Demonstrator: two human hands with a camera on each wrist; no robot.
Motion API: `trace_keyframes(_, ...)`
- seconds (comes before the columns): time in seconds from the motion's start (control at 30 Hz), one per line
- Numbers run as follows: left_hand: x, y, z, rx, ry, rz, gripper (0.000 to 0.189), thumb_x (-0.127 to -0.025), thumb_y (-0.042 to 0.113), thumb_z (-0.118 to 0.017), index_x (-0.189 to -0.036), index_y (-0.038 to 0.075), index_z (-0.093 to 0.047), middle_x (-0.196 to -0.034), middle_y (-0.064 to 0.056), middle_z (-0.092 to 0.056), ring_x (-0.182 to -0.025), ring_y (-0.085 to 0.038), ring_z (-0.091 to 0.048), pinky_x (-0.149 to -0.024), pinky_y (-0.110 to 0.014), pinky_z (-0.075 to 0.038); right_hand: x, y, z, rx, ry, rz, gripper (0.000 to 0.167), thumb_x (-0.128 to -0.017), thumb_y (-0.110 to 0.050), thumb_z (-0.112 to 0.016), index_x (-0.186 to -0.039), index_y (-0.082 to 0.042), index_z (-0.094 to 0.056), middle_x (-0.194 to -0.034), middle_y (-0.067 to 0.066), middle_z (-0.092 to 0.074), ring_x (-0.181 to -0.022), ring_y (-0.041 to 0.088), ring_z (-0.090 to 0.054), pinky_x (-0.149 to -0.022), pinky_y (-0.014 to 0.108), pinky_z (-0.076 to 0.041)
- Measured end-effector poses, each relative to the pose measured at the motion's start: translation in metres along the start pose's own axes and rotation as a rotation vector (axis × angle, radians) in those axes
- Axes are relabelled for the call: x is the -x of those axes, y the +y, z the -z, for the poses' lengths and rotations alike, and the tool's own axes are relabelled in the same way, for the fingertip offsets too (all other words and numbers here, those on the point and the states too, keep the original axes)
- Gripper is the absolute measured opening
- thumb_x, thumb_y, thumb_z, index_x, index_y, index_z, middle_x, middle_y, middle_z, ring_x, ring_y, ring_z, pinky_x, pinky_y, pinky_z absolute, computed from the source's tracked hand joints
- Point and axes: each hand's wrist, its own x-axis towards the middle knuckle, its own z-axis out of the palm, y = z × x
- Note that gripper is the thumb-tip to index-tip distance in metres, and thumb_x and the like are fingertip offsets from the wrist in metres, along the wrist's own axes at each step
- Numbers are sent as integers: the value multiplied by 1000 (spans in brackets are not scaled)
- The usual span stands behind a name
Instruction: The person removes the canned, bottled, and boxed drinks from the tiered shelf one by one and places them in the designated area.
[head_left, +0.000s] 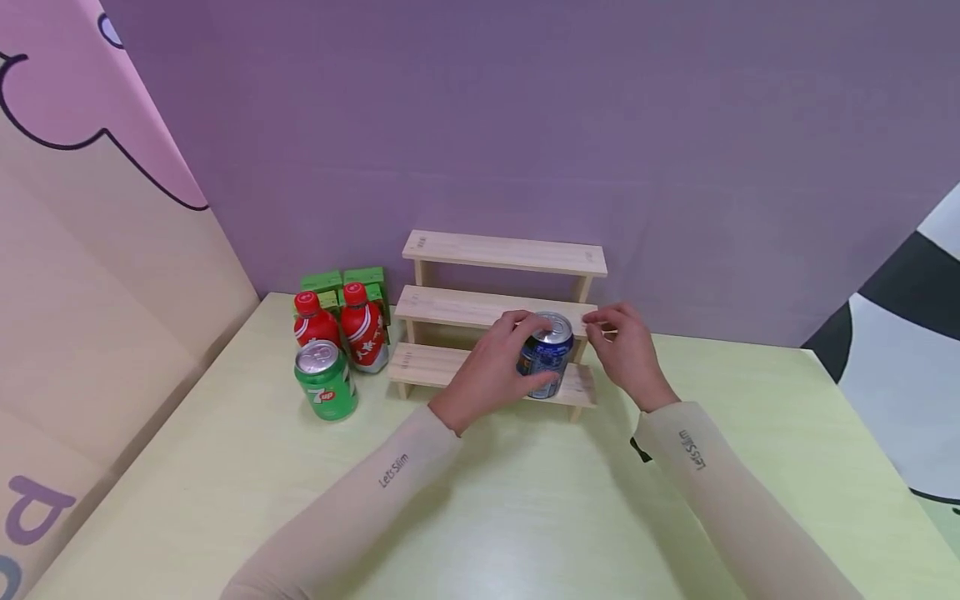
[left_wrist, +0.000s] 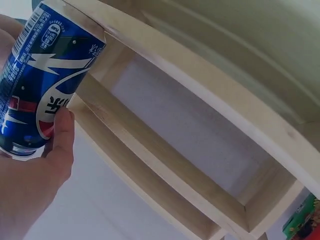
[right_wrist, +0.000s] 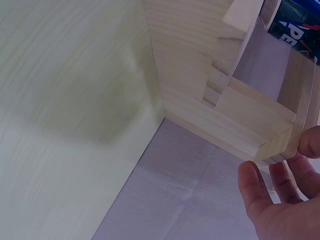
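Observation:
My left hand grips a blue Pepsi can, thumb on the near side and fingers over toward its top. Held upright, the can overlaps the right part of the lowest step in the head view; its base is close to that board in the left wrist view. A pale three-step wooden display rack stands behind both hands. At the right end of its middle step, my right hand pinches the board's corner between thumb and fingers. The right wrist view has those fingers right at the board's end.
Left of the rack stand a green 7up can, two red bottles with red caps, and several green cartons behind them. A purple wall panel rises behind the rack, and a pale table lies under everything.

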Motion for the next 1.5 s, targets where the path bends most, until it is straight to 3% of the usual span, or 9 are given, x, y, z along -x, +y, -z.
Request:
trace_keyframes(0.3, 3, -1, 5, 16, 5, 61, 52, -80, 28, -77, -120, 21, -46, -117, -9, -41, -102, -19, -48, -77, -31, -51, 0, -4, -4, -2, -20, -8, 19, -94, -4, -54, -107, 5, -64, -109, 16, -47, -99, 34, -55, -88, 46, -47)
trace_keyframes(0.53, 21, -2, 34, -1, 29, 131, 52, -77, 28, -79, -117, 21, -47, -116, -9, -43, -102, -22, -50, -75, -34, -53, 0, -4, 0, -7, -16, 20, 19, -94, -3, -53, -107, 7, -63, -109, 16, -48, -98, 35, -55, -87, 49, -47)
trace_keyframes(0.7, 30, -8, 53, -63, 74, 142, 52, -76, 28, -80, -117, 22, -48, -115, -9, -44, -102, -24, -50, -71, -35, -54, -1, 1, 5, -6, -7, 35, 19, -94, -3, -54, -106, 8, -63, -108, 17, -48, -97, 35, -56, -87, 49, -47)
trace_keyframes(0.87, 36, -15, 63, -59, 80, 158, 52, -76, 27, -80, -117, 22, -48, -115, -9, -44, -103, -24, -49, -69, -33, -54, -2, 6, 6, 0, -18, 12, 20, -95, -4, -53, -107, 7, -63, -110, 17, -47, -98, 35, -55, -87, 48, -47)
trace_keyframes(1.07, 46, -19, 85, -104, 97, 141, 49, -75, 28, -80, -115, 22, -52, -108, -7, -46, -91, -21, -54, -65, -31, -53, -3, 10, 6, 16, -26, -2, 20, -95, -6, -53, -108, 6, -63, -110, 16, -47, -99, 35, -55, -87, 47, -48)
trace_keyframes(1.3, 63, -41, 119, -171, 139, 150, 58, -73, 26, -80, -124, 20, -54, -110, -9, -47, -99, -24, -52, -70, -39, -53, -5, 9, 8, 21, -15, 10, 20, -95, -6, -53, -108, 6, -63, -109, 16, -47, -98, 34, -55, -86, 47, -48)
trace_keyframes(1.5, 76, -66, 132, -244, 145, 149, 57, -71, 26, -80, -123, 16, -59, -107, -9, -49, -99, -25, -48, -75, -42, -48, -4, 8, 9, 17, -8, 9, 20, -95, -5, -53, -107, 7, -63, -108, 16, -47, -98, 35, -55, -86, 47, -48)
